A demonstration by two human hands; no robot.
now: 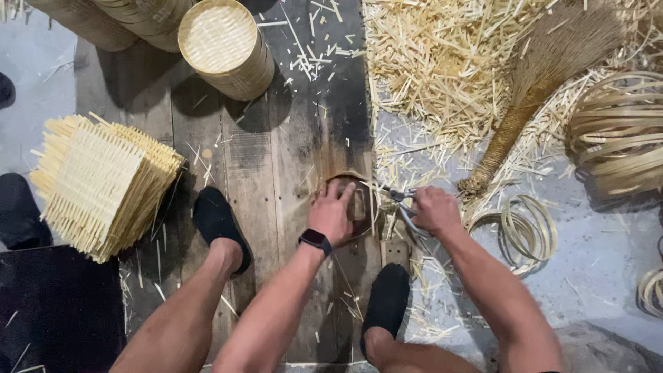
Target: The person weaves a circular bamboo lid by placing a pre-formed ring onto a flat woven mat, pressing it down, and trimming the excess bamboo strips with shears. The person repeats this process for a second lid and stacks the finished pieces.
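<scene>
My left hand point(331, 211), with a black watch on its wrist, presses down flat on a small round woven bamboo piece point(360, 202) lying on a dark wooden board point(276, 159). My right hand point(435, 209) grips metal shears point(399, 196), whose blades point left at the round piece's right edge. Thin strips stick out around that edge. Both of my feet, in black socks, rest on the board on either side of my arms.
A stack of square woven mats point(100, 183) lies at left. Round woven baskets point(224, 45) stand at the back. A heap of bamboo offcuts point(449, 69), a straw broom point(532, 83) and coiled bamboo hoops point(528, 228) fill the right side.
</scene>
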